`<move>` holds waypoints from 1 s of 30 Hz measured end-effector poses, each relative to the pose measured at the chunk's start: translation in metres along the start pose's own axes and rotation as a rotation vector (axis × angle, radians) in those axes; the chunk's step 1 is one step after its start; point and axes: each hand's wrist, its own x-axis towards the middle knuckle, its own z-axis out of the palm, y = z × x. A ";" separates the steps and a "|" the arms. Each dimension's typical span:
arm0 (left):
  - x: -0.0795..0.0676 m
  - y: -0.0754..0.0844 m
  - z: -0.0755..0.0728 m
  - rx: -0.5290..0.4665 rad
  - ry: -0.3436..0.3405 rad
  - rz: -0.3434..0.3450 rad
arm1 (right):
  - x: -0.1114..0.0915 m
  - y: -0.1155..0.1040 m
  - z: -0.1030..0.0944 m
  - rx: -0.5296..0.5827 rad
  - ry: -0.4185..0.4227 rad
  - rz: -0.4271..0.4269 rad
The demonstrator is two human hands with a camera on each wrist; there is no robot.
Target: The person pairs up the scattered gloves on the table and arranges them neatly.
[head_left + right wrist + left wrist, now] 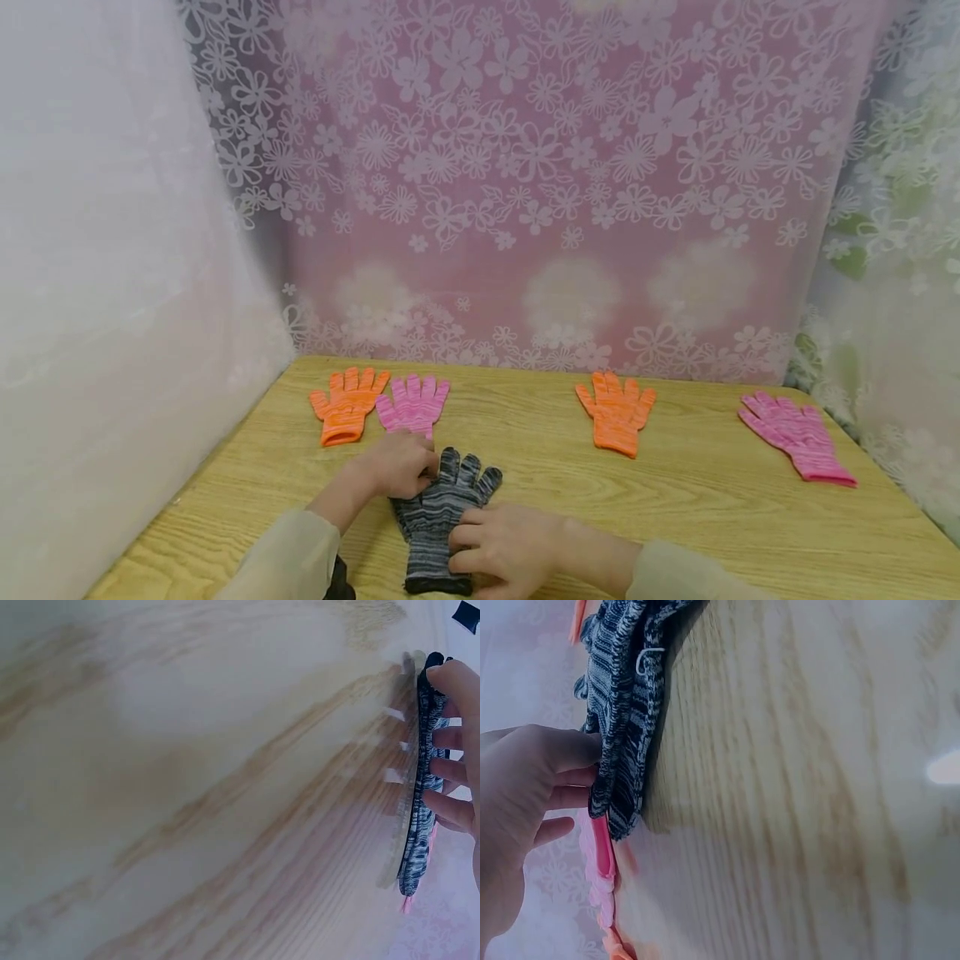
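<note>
A dark grey and black striped knit glove lies on the table in front of me, its fingers pointing away and its cuff towards me. My left hand is at the glove's upper left side. In the left wrist view, the thumb and fingers of that hand pinch the edge of the striped glove, which stands up in a fold. My right hand rests on the glove's right side near the cuff. The right wrist view shows its spread fingers lying across the glove.
Near the far edge of the wooden table lie an orange glove and a pink glove, side by side. Another orange glove is right of centre, and a pink glove lies far right. A flowered curtain hangs behind.
</note>
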 end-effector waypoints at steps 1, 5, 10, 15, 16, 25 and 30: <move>-0.001 0.000 0.001 0.013 -0.003 -0.002 | 0.000 0.000 0.000 0.006 -0.003 0.003; -0.003 -0.001 0.002 0.034 0.018 0.011 | 0.000 0.000 0.000 0.027 -0.020 0.017; -0.007 -0.006 -0.004 -0.121 0.063 -0.008 | 0.000 0.000 -0.002 0.043 -0.042 0.041; -0.014 -0.010 -0.016 -0.304 -0.044 -0.171 | 0.000 -0.001 -0.003 0.081 -0.059 0.058; -0.015 -0.010 -0.018 -0.324 -0.075 -0.195 | 0.000 -0.001 -0.003 0.088 -0.063 0.059; -0.019 -0.008 -0.012 -0.455 -0.146 -0.217 | 0.000 -0.001 -0.002 0.096 -0.093 0.063; -0.021 -0.009 -0.017 -0.485 -0.125 -0.204 | 0.001 -0.002 -0.003 0.098 -0.078 0.068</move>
